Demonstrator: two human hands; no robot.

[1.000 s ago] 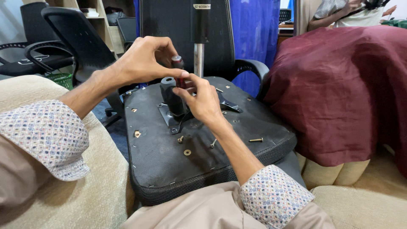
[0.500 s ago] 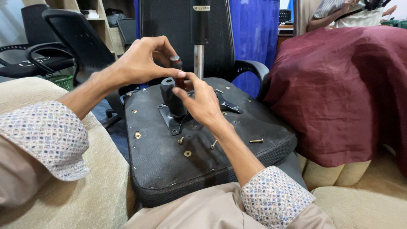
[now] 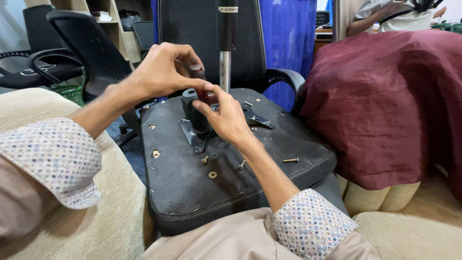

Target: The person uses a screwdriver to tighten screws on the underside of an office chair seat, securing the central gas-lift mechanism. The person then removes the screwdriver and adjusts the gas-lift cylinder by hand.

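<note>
Left hand [image 3: 161, 72] grip pinching screwdriver handle [image 3: 197, 73]; right hand [image 3: 226, 118] grip steadying its shaft, over upturned chair seat [image 3: 231, 178], loose screws [image 3: 290, 160]

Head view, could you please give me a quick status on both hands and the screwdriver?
Left hand gripping the screwdriver handle from above. Right hand steadying the black mechanism on the upturned chair seat. Loose bolt and washer nearby; nothing blocking.
</note>
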